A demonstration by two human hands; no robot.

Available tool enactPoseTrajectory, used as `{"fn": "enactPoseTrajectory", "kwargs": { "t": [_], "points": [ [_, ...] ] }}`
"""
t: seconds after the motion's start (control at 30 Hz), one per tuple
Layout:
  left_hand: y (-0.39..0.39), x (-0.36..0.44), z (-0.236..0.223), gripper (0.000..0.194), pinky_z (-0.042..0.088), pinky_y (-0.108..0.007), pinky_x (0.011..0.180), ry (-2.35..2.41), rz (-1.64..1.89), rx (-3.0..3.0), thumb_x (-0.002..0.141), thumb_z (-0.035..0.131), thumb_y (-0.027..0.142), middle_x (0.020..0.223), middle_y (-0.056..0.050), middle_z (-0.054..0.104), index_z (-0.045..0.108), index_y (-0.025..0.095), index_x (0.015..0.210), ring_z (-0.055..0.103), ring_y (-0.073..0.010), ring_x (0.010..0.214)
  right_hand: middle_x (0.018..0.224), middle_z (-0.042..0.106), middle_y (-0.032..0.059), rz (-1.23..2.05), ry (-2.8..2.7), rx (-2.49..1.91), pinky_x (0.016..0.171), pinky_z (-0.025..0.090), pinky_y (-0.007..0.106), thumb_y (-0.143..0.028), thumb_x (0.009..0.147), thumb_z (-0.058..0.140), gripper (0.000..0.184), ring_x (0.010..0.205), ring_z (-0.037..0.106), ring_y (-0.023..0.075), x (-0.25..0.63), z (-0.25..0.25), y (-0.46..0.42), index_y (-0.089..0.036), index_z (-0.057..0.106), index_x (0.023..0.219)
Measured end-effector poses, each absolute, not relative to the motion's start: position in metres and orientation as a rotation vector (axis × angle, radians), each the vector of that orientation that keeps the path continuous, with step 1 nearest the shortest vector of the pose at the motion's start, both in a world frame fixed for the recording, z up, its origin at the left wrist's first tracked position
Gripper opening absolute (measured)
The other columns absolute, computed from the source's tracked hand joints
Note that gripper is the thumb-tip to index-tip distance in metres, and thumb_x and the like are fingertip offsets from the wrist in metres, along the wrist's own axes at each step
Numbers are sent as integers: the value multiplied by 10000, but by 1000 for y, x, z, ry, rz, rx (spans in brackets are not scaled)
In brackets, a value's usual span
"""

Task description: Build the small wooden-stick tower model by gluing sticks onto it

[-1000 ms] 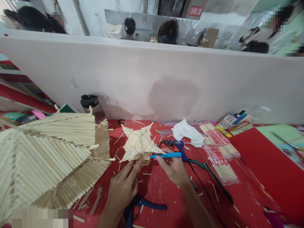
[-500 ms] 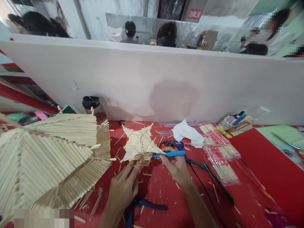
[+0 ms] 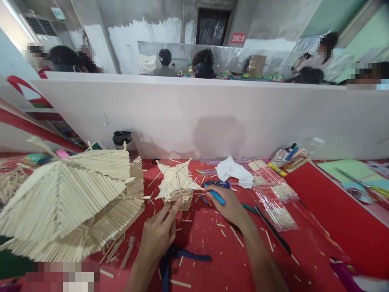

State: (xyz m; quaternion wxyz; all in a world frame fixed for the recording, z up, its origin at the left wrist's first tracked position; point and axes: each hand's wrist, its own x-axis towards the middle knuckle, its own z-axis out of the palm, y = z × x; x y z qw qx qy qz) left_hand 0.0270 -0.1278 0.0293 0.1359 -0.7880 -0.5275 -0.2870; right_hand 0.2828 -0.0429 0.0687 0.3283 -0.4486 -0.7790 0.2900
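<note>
Grey walls (image 3: 270,20) patched with white rise beyond a pale board (image 3: 152,105), where several people (image 3: 165,63) show past its top edge; on my side a red table (image 3: 209,237) is strewn with short sticks and scraps. The small model (image 3: 176,178), built of pale sticks with a star-shaped roof, stands mid-table in front of me; my left hand (image 3: 158,233) reaches to its near side, index fingertip touching it just under the roof edge, though I cannot tell whether the fingers close on any part. My right hand (image 3: 229,205) is clamped on a blue tool (image 3: 217,197), its tip beside the roof's right point; whether they touch I cannot tell; my two hands are apart. To the left sits the big model (image 3: 63,194), its layered roofs leaning toward me; behind it is a black-lidded bottle (image 3: 122,138); blue-handled pliers (image 3: 194,256) lie near my left wrist. Past my right hand lie a glue gun (image 3: 219,184), partly hidden, and a crumpled white cloth (image 3: 234,172); farther right are packed sticks (image 3: 270,190), a pen cup (image 3: 282,157) and a red sheet (image 3: 334,202).
</note>
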Motion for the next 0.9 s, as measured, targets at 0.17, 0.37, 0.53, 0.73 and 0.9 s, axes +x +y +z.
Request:
{"fn": "enactPoseTrajectory", "kwargs": {
  "t": [0.17, 0.37, 0.53, 0.73, 0.9],
  "points": [
    [-128, 31, 28, 638, 528, -208, 598, -1534, -779, -2280, 852, 497, 68, 1100, -74, 739, 486, 220, 1471, 700, -134, 698, 1000, 736, 70, 739, -2000, -1012, 842, 515, 324, -270, 947, 588, 158, 934, 687, 221, 259, 56, -44, -218, 704, 1041],
    [-128, 30, 27, 633, 545, -228, 620, -1561, -756, -2265, 830, 499, 55, 1186, -83, 721, 523, 224, 1440, 724, -164, 804, 969, 731, 78, 776, -1898, -1038, 771, 515, 306, -369, 955, 615, 202, 866, 676, 212, 241, 45, -47, -209, 735, 989],
    [-129, 29, 28, 628, 552, -242, 626, -1586, -740, -2267, 841, 500, 67, 1231, -77, 709, 515, 238, 1445, 719, -162, 773, 963, 734, 76, 764, -1876, -1002, 782, 509, 314, -385, 954, 623, 211, 842, 676, 212, 239, 45, -48, -217, 749, 984],
    [-128, 29, 28, 624, 564, -249, 647, -1573, -758, -2263, 848, 490, 67, 1228, -77, 711, 504, 236, 1448, 728, -173, 814, 897, 713, 65, 722, -1911, -992, 767, 504, 307, -366, 975, 597, 209, 850, 673, 218, 237, 48, -50, -230, 754, 948],
    [-127, 29, 26, 610, 564, -243, 659, -1565, -759, -2257, 870, 490, 88, 1226, -84, 713, 482, 229, 1464, 730, -174, 829, 896, 698, 69, 653, -1946, -983, 760, 509, 307, -331, 995, 565, 215, 831, 670, 210, 235, 49, -51, -217, 743, 960]
  ]
}}
